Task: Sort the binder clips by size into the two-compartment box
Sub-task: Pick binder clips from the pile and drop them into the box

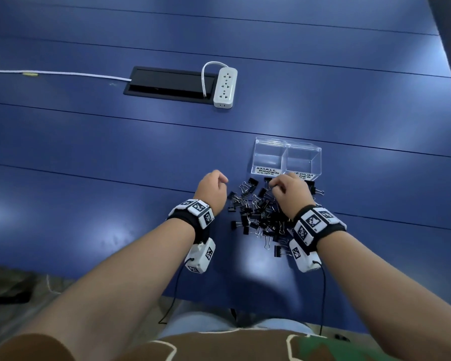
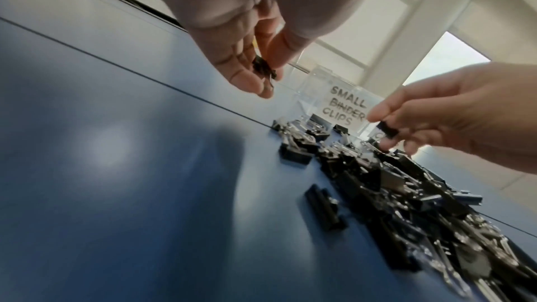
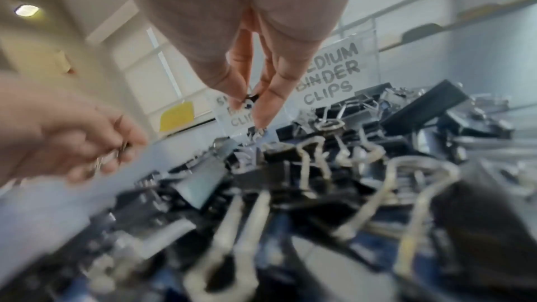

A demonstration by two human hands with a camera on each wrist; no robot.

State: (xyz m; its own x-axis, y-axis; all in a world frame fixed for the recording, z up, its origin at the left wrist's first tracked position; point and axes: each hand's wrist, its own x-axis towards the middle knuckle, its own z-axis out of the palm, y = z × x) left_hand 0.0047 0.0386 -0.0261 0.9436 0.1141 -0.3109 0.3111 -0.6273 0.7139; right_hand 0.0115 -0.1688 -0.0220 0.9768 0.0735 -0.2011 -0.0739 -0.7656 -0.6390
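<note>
A heap of black binder clips (image 1: 261, 212) lies on the blue table in front of a clear two-compartment box (image 1: 287, 157) labelled SMALL BINDER CLIPS (image 2: 346, 106) and MEDIUM BINDER CLIPS (image 3: 331, 72). Both compartments look empty. My left hand (image 1: 214, 188) hovers left of the heap and pinches a small black clip (image 2: 263, 69) between thumb and fingers. My right hand (image 1: 289, 191) is over the heap's far side, just before the box, pinching another small black clip (image 3: 250, 98), also seen from the left wrist as a small black clip (image 2: 388, 130).
A white power strip (image 1: 225, 87) and a black cable hatch (image 1: 167, 83) sit further back on the table (image 1: 89, 152). A white cable (image 1: 63, 73) runs off to the left. The table's near edge (image 1: 167, 295) is close to my body.
</note>
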